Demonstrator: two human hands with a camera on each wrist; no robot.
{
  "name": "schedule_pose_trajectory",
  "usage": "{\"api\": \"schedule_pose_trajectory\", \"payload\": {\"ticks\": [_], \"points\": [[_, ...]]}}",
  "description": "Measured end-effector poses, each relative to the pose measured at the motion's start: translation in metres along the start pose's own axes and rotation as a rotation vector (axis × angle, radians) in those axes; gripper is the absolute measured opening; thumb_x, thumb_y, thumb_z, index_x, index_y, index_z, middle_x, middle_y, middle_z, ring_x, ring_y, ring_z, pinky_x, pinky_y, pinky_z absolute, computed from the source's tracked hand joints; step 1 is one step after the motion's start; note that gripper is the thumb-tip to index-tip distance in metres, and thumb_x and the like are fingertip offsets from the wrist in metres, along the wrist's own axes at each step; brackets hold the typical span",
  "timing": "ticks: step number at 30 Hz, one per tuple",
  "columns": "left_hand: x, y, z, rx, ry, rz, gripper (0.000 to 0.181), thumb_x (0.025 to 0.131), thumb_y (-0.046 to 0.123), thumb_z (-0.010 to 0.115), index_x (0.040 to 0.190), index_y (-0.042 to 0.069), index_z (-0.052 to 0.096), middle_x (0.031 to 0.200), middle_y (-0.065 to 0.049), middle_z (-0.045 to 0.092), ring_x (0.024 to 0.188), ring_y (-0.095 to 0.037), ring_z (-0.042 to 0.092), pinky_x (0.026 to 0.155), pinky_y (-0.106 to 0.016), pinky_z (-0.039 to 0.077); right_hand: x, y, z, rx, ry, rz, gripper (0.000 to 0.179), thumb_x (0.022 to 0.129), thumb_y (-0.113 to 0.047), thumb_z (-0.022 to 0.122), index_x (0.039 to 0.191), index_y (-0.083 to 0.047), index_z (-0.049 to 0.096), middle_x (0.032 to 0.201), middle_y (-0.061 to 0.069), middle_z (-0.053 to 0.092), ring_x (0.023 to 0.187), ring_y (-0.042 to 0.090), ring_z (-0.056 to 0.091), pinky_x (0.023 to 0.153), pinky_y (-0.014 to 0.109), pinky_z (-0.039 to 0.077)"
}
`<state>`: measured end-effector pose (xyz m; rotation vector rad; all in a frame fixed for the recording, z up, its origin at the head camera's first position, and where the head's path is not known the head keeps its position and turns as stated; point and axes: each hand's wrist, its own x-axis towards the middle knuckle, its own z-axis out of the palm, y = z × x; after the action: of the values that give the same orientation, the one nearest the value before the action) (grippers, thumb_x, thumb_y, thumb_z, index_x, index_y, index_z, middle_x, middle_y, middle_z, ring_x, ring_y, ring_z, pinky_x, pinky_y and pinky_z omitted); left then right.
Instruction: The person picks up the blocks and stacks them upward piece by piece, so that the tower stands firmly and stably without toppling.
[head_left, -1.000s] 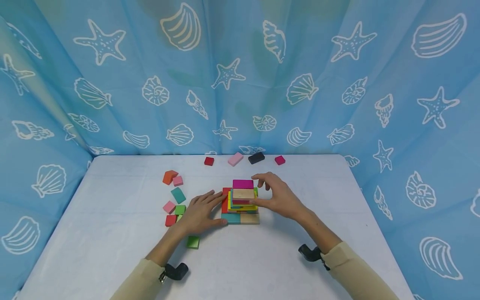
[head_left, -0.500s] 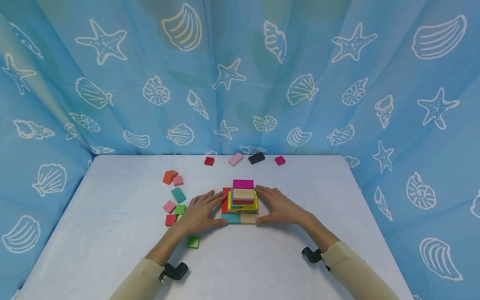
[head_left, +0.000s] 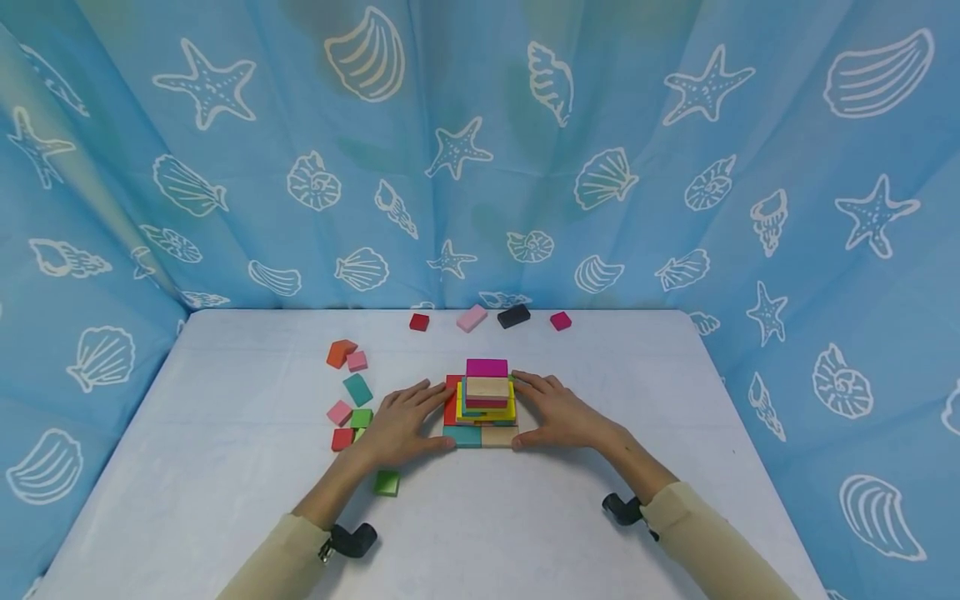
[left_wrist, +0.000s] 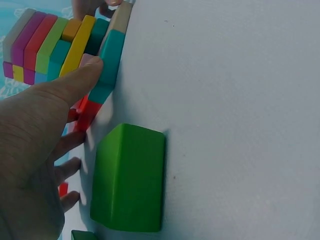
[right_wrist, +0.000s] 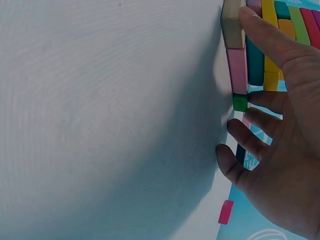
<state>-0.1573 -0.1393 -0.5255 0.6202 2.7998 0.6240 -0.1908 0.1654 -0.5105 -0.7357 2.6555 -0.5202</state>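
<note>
A stepped stack of coloured wooden blocks (head_left: 487, 388) stands mid-table, narrowing upward from a wider bottom layer. A bare wood block and a magenta block lie at its top. On its left side rests my left hand (head_left: 405, 427), fingers spread and thumb at the front corner. The left wrist view shows that thumb over the teal bottom block (left_wrist: 112, 55). Opposite, my right hand (head_left: 567, 414) lies along the right side with relaxed fingers. Its thumb touches the plain wood bottom block (right_wrist: 233, 30) in the right wrist view, and its index finger meets a green block (right_wrist: 240, 102).
Several loose blocks lie left of the stack, among them an orange block (head_left: 340, 353), a teal block (head_left: 357, 389) and a green block (head_left: 387, 483) by the left wrist. Along the back edge sit a red block (head_left: 419, 322), a pink block (head_left: 472, 318) and a black block (head_left: 513, 316).
My right hand has come down from the upper layers of the stack to the right side of its bottom layer. The left hand and the blocks have stayed put.
</note>
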Motion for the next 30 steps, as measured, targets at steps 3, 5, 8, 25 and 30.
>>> {"api": "schedule_pose_trajectory", "payload": {"ticks": [3, 5, 8, 25, 30], "points": [[0.001, -0.001, -0.002, -0.014, -0.004, -0.005, 0.094, 0.08, 0.055, 0.078, 0.159, 0.028, 0.033, 0.161, 0.0, 0.037, 0.151, -0.028, 0.026, 0.116, -0.063, 0.025, 0.0, 0.002, 0.002, -0.001, 0.008, -0.008, 0.103, 0.073, -0.057, 0.083, 0.157, -0.02, 0.036, 0.164, 0.004, 0.028, 0.145, 0.032, 0.032, 0.11, 0.058, 0.039], [0.001, -0.004, -0.005, -0.029, -0.001, -0.011, 0.093, 0.081, 0.056, 0.077, 0.158, 0.028, 0.033, 0.161, 0.0, 0.038, 0.151, -0.027, 0.028, 0.116, -0.062, 0.025, 0.0, 0.002, 0.002, -0.002, 0.009, -0.007, 0.103, 0.073, -0.057, 0.083, 0.157, -0.02, 0.036, 0.164, 0.003, 0.028, 0.145, 0.032, 0.031, 0.11, 0.058, 0.038], [0.001, -0.01, -0.011, -0.066, 0.023, -0.033, 0.09, 0.082, 0.055, 0.077, 0.157, 0.029, 0.035, 0.159, 0.0, 0.04, 0.148, -0.027, 0.033, 0.116, -0.061, 0.027, 0.0, 0.002, 0.003, 0.0, 0.01, 0.001, 0.103, 0.073, -0.057, 0.083, 0.157, -0.021, 0.035, 0.165, 0.002, 0.027, 0.145, 0.031, 0.031, 0.11, 0.058, 0.038], [-0.002, -0.077, -0.065, -0.036, 0.274, -0.252, 0.059, 0.094, 0.036, 0.07, 0.146, 0.012, 0.052, 0.139, -0.018, 0.058, 0.127, -0.039, 0.052, 0.105, -0.064, 0.039, 0.002, 0.003, 0.003, 0.002, 0.005, 0.028, 0.107, 0.071, -0.056, 0.085, 0.158, -0.024, 0.032, 0.164, 0.0, 0.027, 0.145, 0.031, 0.031, 0.108, 0.057, 0.042], [0.002, -0.088, -0.065, -0.001, 0.233, -0.385, 0.058, 0.095, 0.032, 0.069, 0.145, 0.009, 0.052, 0.128, -0.02, 0.062, 0.12, -0.041, 0.053, 0.098, -0.06, 0.046, 0.002, 0.004, 0.005, 0.001, 0.0, 0.032, 0.106, 0.072, -0.056, 0.085, 0.158, -0.024, 0.032, 0.164, 0.0, 0.027, 0.145, 0.031, 0.031, 0.108, 0.056, 0.042]]}}
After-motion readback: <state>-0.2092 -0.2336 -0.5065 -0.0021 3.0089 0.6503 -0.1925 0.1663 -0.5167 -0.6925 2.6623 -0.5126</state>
